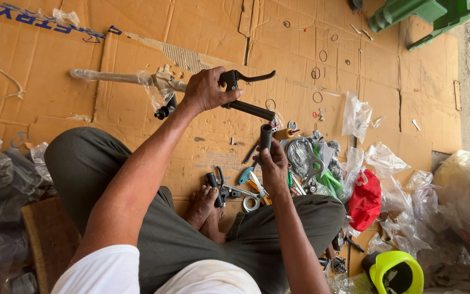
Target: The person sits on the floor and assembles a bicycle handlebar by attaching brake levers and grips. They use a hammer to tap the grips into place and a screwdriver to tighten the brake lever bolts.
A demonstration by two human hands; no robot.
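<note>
My left hand (pixel 206 90) grips a bicycle handlebar (pixel 248 109) near its black brake lever (pixel 246 78); the bar's far end (pixel 110 76) is wrapped in clear plastic and lies across the cardboard. My right hand (pixel 273 166) holds a black rubber grip (pixel 266 136) upright, its top just under the bare end of the bar. Both hands are above my crossed legs and bare feet (pixel 205 209).
Flattened cardboard (pixel 137 38) covers the floor. Wrenches, pliers and another black grip (pixel 213 185) lie by my feet. Clear plastic bags (pixel 387 163), a red bag (pixel 365 198), a yellow-green helmet (pixel 395 272) and green plastic furniture (pixel 420 13) sit to the right.
</note>
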